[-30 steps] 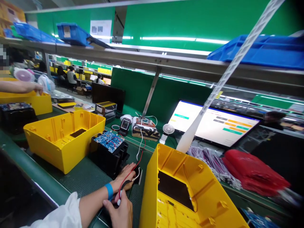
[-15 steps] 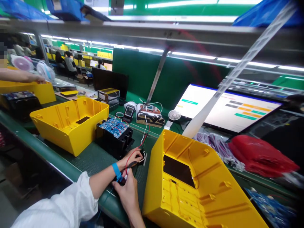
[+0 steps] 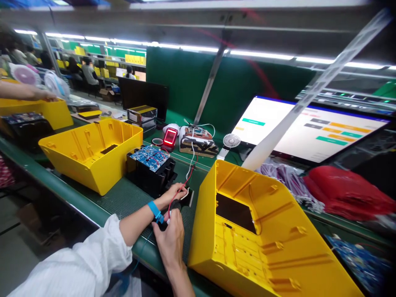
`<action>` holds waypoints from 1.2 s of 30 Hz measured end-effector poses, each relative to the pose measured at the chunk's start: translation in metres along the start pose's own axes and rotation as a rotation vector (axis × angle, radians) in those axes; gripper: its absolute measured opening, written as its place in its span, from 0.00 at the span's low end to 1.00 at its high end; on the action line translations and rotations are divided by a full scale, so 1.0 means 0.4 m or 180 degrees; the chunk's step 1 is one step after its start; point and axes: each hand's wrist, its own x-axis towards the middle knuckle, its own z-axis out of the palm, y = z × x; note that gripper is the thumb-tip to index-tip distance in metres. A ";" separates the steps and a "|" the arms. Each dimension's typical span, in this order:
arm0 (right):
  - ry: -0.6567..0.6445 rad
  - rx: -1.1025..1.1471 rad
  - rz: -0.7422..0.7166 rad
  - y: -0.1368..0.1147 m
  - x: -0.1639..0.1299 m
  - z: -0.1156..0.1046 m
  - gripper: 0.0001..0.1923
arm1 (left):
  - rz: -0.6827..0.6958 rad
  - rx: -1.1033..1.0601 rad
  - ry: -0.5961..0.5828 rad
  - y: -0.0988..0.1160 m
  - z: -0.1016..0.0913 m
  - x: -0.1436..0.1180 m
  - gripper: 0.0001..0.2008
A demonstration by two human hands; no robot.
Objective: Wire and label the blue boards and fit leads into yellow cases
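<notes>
Left hand [image 3: 173, 193], blue band at the wrist, is closing its grip on a small black plug with red and white wires [image 3: 185, 197], lying on the green tabletop [image 3: 123, 202]. A black battery block topped by a blue circuit board [image 3: 150, 169] is standing just beyond that grip. Right hand [image 3: 169, 241] is pinching the same plug from the near side. A large yellow plastic housing [image 3: 262, 243] is lying just right of both grips.
</notes>
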 end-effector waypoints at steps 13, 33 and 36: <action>-0.0379 0.0466 0.0398 0.009 0.000 -0.002 0.14 | 0.0014 -0.0301 0.0117 -0.002 0.003 0.001 0.10; -0.0441 0.0539 0.0444 0.003 0.011 -0.007 0.12 | -0.0182 -0.0697 0.0311 -0.035 0.021 0.014 0.12; -0.0424 0.0401 0.0406 0.003 0.010 -0.008 0.12 | -0.0179 -0.0690 0.0300 -0.030 0.020 0.010 0.11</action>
